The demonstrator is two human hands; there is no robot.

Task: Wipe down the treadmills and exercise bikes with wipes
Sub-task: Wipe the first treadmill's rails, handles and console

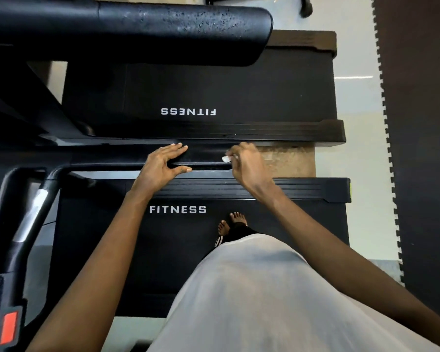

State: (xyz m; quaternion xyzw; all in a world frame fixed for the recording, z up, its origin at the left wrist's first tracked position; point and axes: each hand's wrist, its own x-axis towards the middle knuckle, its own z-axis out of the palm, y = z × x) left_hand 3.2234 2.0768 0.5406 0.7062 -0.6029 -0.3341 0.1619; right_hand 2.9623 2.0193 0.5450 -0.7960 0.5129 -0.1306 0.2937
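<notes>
Right hand [244, 163] first: we have it bunched at the free end of the handrail [203, 158], with fingers and thumb pinching a small white wipe [226, 159] against the bar. Our left hand [160, 163] is spread with the fingers straight, the fingers on the far side of the same rail and the thumb on the near side. It steadies more than it grips.

We stand barefoot on the belt of the treadmill [264, 212]. The wipe sits right at the rail's tip, above the deck's far side edge.

We judge the job to be early to middling. With the wipe at the very end of this rail, the bar looks nearly covered, though nothing on its surface proves that. The console [0, 313] at the lower left corner, the belt and the side strips show no sign either way. The neighbouring treadmill [239, 92] has an arm [163, 26] speckled with droplets, so we take it as sprayed or damp and perhaps waiting for a pass. No exercise bike is in view, so those are presumably left.

The handrail's long axis runs left to right across the view, along the deck's length. Its rooted end is at the console side and its free end points toward the deck's rear edge. The wipe is a crumpled wad with no clear axis.
</notes>
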